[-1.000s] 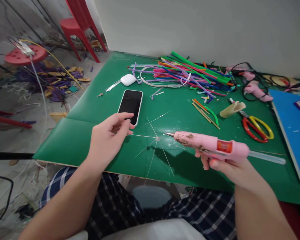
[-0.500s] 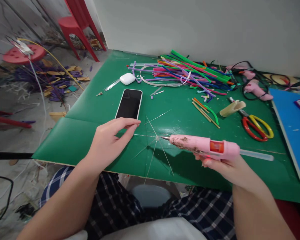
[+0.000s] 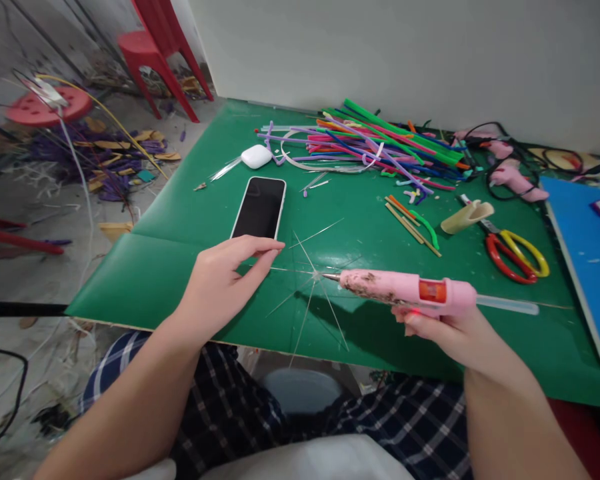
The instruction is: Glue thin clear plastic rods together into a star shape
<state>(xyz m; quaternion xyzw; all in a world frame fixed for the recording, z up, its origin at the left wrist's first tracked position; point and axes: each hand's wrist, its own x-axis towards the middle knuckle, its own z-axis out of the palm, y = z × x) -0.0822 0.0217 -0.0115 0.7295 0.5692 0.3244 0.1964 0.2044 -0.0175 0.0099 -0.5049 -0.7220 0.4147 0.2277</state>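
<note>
Left hand (image 3: 215,287): fingertips have drawn together over the last second, near the right near corner of the phone (image 3: 260,207). Thumb and index tips are very close; cannot tell whether they touch or grip the left spoke, which runs in behind them.
Star (image 3: 315,275): thin clear spokes joined at a hub, lying on the green table (image 3: 145,273), between the hands. The near spoke reaches the table's near edge.
Nozzle (image 3: 331,277): has shifted left from well short of the hub and is now at its right side. Contact cannot be confirmed. Judgement: the gun is now positioned for work at the joint.
Gun (image 3: 383,287): pink, roughly level, glue stick (image 3: 507,305) projecting right.
Right hand (image 3: 445,330): fingers closed around the gun's handle; trigger position cannot be told.
Obstructions: phone crowds the left hand on its far side; a loose rod (image 3: 323,231) crosses the far-left spoke in view; gun and its shadow obscure the star's right side.
Surroundings: red stool (image 3: 17,110) far left; white case (image 3: 256,157) beyond the phone; coloured stems (image 3: 380,143) heaped far; strips (image 3: 405,230), tube (image 3: 460,220), scissors (image 3: 525,257) and blue board (image 3: 580,267) right.
</note>
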